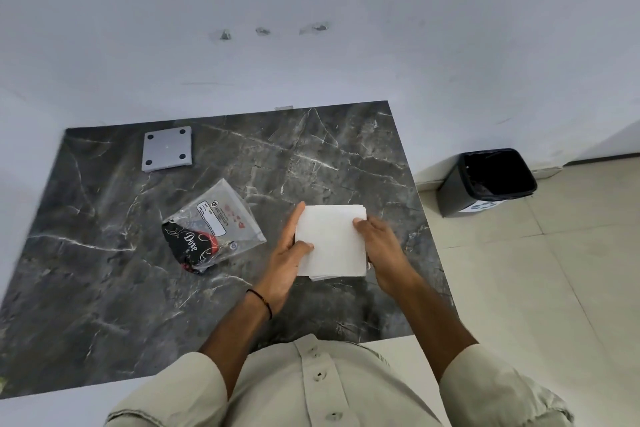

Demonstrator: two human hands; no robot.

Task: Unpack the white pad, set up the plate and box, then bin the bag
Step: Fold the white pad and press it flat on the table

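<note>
Head view. A white pad (331, 241), a square stack of folded sheets, is held between both hands over the right part of a dark marbled counter (104, 288). The left hand (289, 253) lies along the pad's left edge, fingers extended flat against it and thumb pressed on its upper face. The right hand (381, 246) is closed on the pad's right edge, fingers on top. Whether the pad rests on the counter or is lifted just clear of it cannot be told. To the left of the pad, apart from it, a clear plastic bag (221, 218) lies on the counter, with a black and red Dove box (190, 243) at its near end. A grey square plate (167, 149) with four dark corner spots lies flat near the counter's far left. A black bin (485, 184) stands on the tiled floor (554, 288) to the right, against the wall (346, 45).
</note>
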